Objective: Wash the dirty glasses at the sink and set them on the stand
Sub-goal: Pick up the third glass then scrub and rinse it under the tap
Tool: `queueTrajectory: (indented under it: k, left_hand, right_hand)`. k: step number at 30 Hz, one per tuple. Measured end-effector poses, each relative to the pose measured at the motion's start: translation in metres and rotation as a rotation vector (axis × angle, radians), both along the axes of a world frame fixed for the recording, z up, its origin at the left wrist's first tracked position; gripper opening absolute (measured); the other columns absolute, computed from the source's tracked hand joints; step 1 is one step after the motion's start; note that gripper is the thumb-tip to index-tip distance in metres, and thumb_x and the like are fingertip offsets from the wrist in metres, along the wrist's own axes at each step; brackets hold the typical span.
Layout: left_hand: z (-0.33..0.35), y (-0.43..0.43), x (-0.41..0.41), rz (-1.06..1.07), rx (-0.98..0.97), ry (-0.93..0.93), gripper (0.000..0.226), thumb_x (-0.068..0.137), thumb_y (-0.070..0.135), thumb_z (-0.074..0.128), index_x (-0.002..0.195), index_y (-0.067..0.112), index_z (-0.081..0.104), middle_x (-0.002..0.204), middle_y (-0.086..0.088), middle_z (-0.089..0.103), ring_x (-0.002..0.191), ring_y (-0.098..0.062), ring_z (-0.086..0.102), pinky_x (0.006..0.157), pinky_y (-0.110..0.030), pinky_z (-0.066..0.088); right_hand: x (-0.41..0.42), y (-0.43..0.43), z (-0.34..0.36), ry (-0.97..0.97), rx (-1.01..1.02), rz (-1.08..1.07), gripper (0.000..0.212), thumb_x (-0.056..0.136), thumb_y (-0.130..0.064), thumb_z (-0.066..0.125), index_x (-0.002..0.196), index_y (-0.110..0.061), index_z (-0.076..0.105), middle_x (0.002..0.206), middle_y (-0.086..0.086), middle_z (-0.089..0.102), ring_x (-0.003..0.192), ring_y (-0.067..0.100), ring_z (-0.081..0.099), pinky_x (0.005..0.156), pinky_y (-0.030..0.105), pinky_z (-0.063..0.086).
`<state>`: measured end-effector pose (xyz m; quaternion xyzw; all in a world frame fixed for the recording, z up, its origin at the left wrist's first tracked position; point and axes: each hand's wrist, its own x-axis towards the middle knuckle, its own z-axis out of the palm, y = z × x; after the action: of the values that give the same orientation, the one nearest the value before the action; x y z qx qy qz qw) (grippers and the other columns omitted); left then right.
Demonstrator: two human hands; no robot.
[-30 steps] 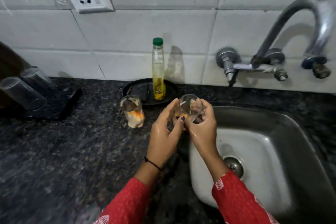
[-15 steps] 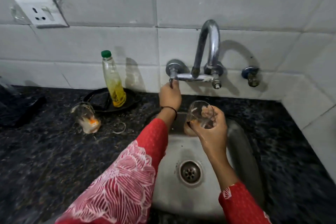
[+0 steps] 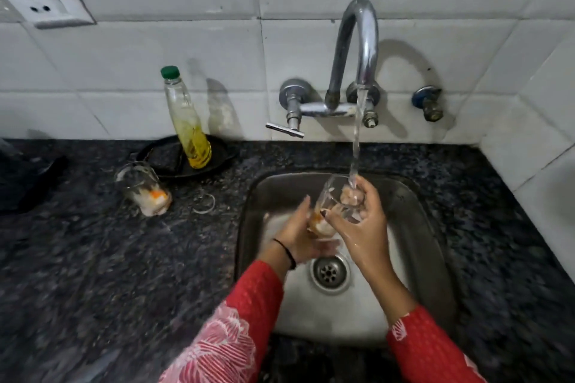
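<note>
A clear glass (image 3: 330, 199) with orange-white residue at its bottom is tilted over the steel sink (image 3: 413, 227), its mouth under the running stream from the tap (image 3: 357, 50). My right hand (image 3: 361, 221) grips its upper side, fingers wrapped round the rim. My left hand (image 3: 297, 233) cups the glass's base from the left. A second dirty glass (image 3: 143, 190) with orange dregs stands on the dark counter, left of the sink. The stand (image 3: 28, 177) shows only as a dark edge at the far left.
A soap bottle (image 3: 186, 124) with a green cap stands on a black plate (image 3: 217, 158) against the tiled wall. The tap's lever handle (image 3: 284, 130) juts out left of the spout. A wall socket (image 3: 40, 3) is at top left. The sink drain (image 3: 329, 272) lies below my hands.
My left hand left the tap handle and came down to the glass's base. Water now runs from the spout into the glass, which my right hand has moved under the stream.
</note>
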<state>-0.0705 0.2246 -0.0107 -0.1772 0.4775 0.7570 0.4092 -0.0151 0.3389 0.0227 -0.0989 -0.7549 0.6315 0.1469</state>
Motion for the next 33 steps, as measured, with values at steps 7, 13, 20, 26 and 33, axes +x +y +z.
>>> queueTrajectory:
  k: [7, 13, 20, 26, 33]
  left_hand:
    - [-0.041, 0.027, 0.006, 0.137, 0.023, -0.096, 0.046, 0.093, 0.052, 0.036, 0.108, 0.018, 0.064, 0.084, -0.002, 0.068, 0.072, -0.014, 0.064, 0.053, -0.022, 0.053]
    - [-0.057, 0.028, 0.001, 0.141, 0.051, -0.085, 0.044, 0.093, 0.050, 0.041, 0.090, 0.014, 0.066, 0.068, -0.003, 0.065, 0.057, -0.015, 0.062, 0.048, -0.022, 0.050]
    - [-0.059, 0.023, -0.020, 0.402, 0.325, -0.027, 0.046, 0.093, 0.043, 0.050, 0.098, -0.001, 0.062, 0.084, -0.015, 0.071, 0.073, -0.022, 0.069, 0.066, -0.029, 0.057]
    - [-0.056, 0.034, -0.053, 0.248, 0.063, -0.030, 0.039, 0.096, 0.041, 0.046, 0.077, 0.009, 0.058, 0.056, -0.008, 0.065, 0.050, -0.018, 0.064, 0.057, -0.029, 0.054]
    - [-0.062, 0.032, -0.068, 0.290, 0.096, -0.036, 0.031, 0.089, 0.042, 0.057, 0.081, 0.012, 0.061, 0.070, -0.007, 0.064, 0.063, -0.017, 0.064, 0.067, -0.029, 0.056]
  right_hand:
    - [0.015, 0.000, -0.017, -0.122, 0.308, 0.047, 0.066, 0.079, -0.006, 0.071, 0.136, -0.023, 0.043, 0.144, -0.007, 0.039, 0.129, 0.005, 0.042, 0.099, 0.003, 0.035]
    - [0.015, 0.010, -0.032, 0.059, 1.034, 0.183, 0.011, 0.081, -0.020, 0.063, 0.091, -0.015, 0.065, 0.090, 0.003, 0.070, 0.095, 0.023, 0.064, 0.096, 0.029, 0.041]
    - [-0.020, -0.004, -0.024, -0.331, 0.014, -0.039, 0.018, 0.085, -0.005, 0.063, 0.097, -0.016, 0.070, 0.095, -0.004, 0.072, 0.092, 0.013, 0.067, 0.081, 0.025, 0.052]
    - [-0.032, -0.015, -0.052, -0.392, 0.051, 0.280, 0.025, 0.098, -0.022, 0.048, 0.119, -0.018, 0.061, 0.113, -0.011, 0.066, 0.108, 0.000, 0.060, 0.093, 0.015, 0.046]
    - [-0.057, -0.005, -0.063, -0.282, 0.698, 0.342, 0.033, 0.092, -0.002, 0.042, 0.120, 0.001, 0.059, 0.123, 0.016, 0.061, 0.117, 0.028, 0.054, 0.101, 0.033, 0.038]
